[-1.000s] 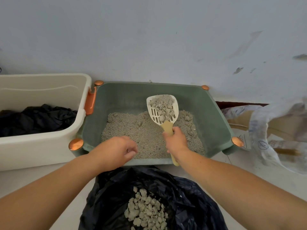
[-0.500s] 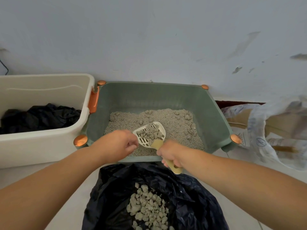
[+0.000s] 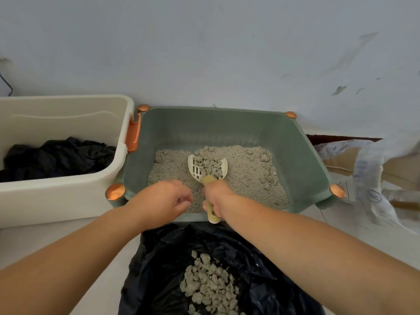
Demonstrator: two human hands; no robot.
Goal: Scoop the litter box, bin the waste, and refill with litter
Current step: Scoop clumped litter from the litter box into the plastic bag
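A green litter box (image 3: 302, 160) with copper corner knobs stands against the wall, holding grey litter (image 3: 247, 176). My right hand (image 3: 218, 196) grips the tan handle of a cream slotted scoop (image 3: 200, 169), whose head carries grey clumps just above the litter. My left hand (image 3: 163, 201) hovers loosely curled over the box's front edge, beside the scoop handle, holding nothing that I can see. In front of the box lies an opened black bin bag (image 3: 159, 269) with a pile of grey clumps (image 3: 209, 285) inside.
A cream plastic tub (image 3: 68, 201) with crumpled black bags inside stands left of the litter box. A large paper and plastic litter sack (image 3: 372, 169) lies on the floor to the right. The pale wall is close behind.
The scoop came down from high over the litter, swung toward my left hand at the front edge, then moved back to the middle of the litter, still loaded. My left hand stayed near the front edge.
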